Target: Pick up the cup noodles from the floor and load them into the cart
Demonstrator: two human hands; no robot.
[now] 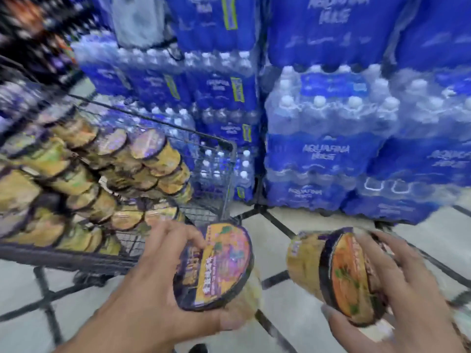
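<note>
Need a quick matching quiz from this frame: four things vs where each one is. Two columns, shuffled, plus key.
Things:
1. purple-lidded cup
2. orange-lidded cup
3. cart
4. water packs

Places:
A. stacked beyond the cart, filling the right of the view
B. in the left hand
C. at left, loaded with cup noodles
D. in the right hand

Pairs: 1-B, 2-D, 3-C, 4-A

yellow cup noodles (pixel 214 266) (purple lids)
</note>
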